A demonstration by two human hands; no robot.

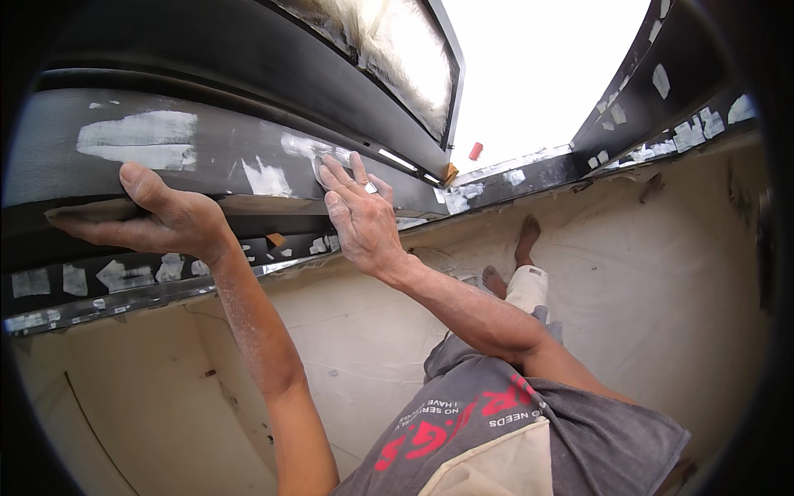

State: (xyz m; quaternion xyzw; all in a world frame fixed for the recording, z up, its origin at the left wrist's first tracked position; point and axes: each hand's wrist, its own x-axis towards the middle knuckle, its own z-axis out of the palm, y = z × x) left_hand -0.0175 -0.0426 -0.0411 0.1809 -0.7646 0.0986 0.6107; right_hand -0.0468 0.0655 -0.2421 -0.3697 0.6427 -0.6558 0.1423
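A long black door-like panel with rough white filler patches juts out on the left. My left hand is at its lower edge, palm up, fingers stretched flat along the underside and thumb raised apart. My right hand lies against the panel's face, fingers spread over a smeared white patch. A small white thing shows at its fingers; I cannot make out whether it is a ring or a scrap. White dust coats both hands and forearms.
A black frame with a film-covered pane stands beyond the panel. A patched black sill runs below and right. A red block and a small orange-brown block lie by the corner. My bare feet are on the dusty beige floor.
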